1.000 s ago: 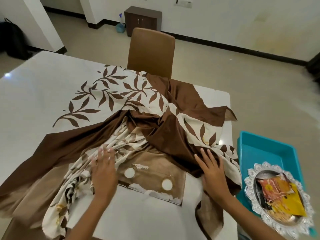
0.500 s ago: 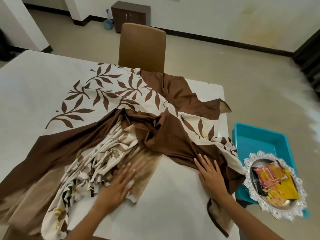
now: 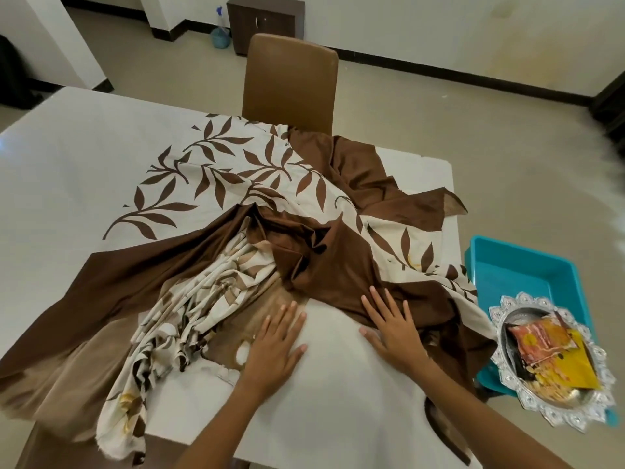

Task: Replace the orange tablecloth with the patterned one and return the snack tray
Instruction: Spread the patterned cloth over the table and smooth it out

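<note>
The patterned tablecloth (image 3: 216, 177), cream with brown leaves and wide brown bands, lies half spread and bunched over the white table (image 3: 61, 137). My left hand (image 3: 275, 343) lies flat with straight fingers on the cloth near the table's front. My right hand (image 3: 394, 326) presses flat on the cloth's brown fold beside it. The silver snack tray (image 3: 504, 374) holds orange and yellow snack packets (image 3: 548, 353) and rests on a teal tub (image 3: 521, 269) to the right of the table. No orange tablecloth is in view.
A brown chair (image 3: 291, 82) stands at the table's far side. Behind it, a dark cabinet (image 3: 265, 22) and a blue spray bottle (image 3: 220, 33) sit against the wall. Beige floor stretches to the right.
My left hand slid right across the cloth, from the crumpled cream folds to beside my right hand, folding over the corner with white dots. My right hand stayed on the brown fold.
</note>
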A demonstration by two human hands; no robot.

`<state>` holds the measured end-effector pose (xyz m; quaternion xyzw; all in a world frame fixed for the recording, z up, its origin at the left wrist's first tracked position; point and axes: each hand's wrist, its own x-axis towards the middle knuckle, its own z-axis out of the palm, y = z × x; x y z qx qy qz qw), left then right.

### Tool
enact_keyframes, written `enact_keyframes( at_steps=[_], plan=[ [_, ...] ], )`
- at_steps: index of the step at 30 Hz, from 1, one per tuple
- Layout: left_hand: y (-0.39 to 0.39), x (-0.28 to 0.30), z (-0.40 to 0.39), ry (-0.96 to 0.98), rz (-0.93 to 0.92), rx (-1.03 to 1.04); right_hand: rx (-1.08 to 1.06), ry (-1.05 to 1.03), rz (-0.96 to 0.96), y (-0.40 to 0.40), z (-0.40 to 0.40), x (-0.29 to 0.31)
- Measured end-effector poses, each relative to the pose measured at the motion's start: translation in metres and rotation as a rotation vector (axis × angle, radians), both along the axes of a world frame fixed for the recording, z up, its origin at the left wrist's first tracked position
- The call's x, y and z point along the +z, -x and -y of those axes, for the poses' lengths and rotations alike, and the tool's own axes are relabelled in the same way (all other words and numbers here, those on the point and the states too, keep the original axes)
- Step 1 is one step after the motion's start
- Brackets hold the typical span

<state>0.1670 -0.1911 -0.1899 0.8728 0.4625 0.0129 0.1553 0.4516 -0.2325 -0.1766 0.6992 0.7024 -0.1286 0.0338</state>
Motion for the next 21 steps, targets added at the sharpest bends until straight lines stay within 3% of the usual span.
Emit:
enact_keyframes(
  at_steps=[8, 12, 16, 18, 21],
  plan=[
    [0.065, 0.011, -0.018, -0.056, -0.067, -0.049, 0.118, 0.053, -0.247, 0.041, 0.089, 0.009],
    [0.05, 0.024, 0.021, -0.111, -0.015, -0.092, -0.006, -0.167, -0.503, 0.044, 0.097, 0.033],
    [0.017, 0.038, 0.053, -0.231, 0.234, -0.114, -0.225, -0.448, -0.402, 0.02, 0.055, 0.049],
    [-0.009, 0.047, 0.052, -0.152, 0.268, -0.066, -0.294, -0.421, -0.341, 0.001, 0.026, 0.052],
    [-0.049, 0.056, 0.037, -0.041, 0.156, 0.004, -0.35, -0.227, -0.249, -0.027, -0.017, 0.045]
  ],
)
